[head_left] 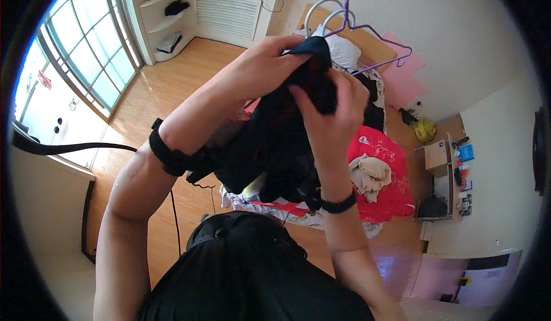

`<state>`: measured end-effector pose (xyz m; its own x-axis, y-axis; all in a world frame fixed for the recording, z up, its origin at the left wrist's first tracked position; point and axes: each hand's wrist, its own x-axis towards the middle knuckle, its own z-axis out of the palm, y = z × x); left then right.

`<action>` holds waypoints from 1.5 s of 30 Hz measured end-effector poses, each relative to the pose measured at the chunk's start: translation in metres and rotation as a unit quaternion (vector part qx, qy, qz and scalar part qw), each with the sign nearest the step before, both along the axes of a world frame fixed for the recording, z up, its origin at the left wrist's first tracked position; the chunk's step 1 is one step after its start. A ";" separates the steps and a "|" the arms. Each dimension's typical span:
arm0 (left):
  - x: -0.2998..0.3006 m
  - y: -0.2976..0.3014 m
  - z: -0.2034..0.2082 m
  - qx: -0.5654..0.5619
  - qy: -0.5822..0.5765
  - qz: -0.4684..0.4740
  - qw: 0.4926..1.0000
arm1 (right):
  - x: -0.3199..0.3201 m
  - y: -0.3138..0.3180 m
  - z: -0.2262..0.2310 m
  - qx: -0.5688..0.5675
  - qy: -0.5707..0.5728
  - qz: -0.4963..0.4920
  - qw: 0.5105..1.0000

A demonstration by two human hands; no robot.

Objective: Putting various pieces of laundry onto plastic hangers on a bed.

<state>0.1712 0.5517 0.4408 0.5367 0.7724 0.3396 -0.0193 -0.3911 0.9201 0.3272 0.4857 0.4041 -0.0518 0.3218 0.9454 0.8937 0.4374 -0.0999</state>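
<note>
Both my hands are raised in front of me, gripping a black garment [287,126] whose kind I cannot make out. My left hand [275,60] is closed on its upper edge, thumb pressed over the cloth. Lower and to the right, my right hand [338,106] pinches a fold of the same cloth. A purple wire hanger [390,39] shows just behind and above the garment; part of it is hidden, so I cannot tell if it sits inside the cloth. Pale blue curved loops [322,5] stand beside its neck. Black bands circle both forearms.
Below lies a bed with a red patterned blanket [376,143], a crumpled beige cloth [370,176] and a white pillow [343,51]. At right stands a desk with a cardboard box [437,157]. Glass sliding doors [94,40] and corner shelves [167,24] are at left.
</note>
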 end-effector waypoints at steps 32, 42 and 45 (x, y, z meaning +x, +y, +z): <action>-0.069 0.029 -0.037 -0.040 0.079 0.094 0.992 | 0.072 0.057 0.050 -0.190 0.072 0.119 0.972; -0.100 0.006 -0.031 -0.082 0.102 0.161 0.978 | 0.112 0.086 0.053 -0.253 0.028 0.077 0.964; -0.105 0.001 -0.023 -0.103 0.106 0.145 0.978 | 0.118 0.105 0.038 -0.307 -0.077 0.136 0.939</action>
<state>0.0664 0.5525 0.4173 0.3256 0.9433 0.0647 0.2660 -0.1571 0.9511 0.4456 0.5910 0.4422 -0.3313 0.7588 0.5608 0.7820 0.5534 -0.2869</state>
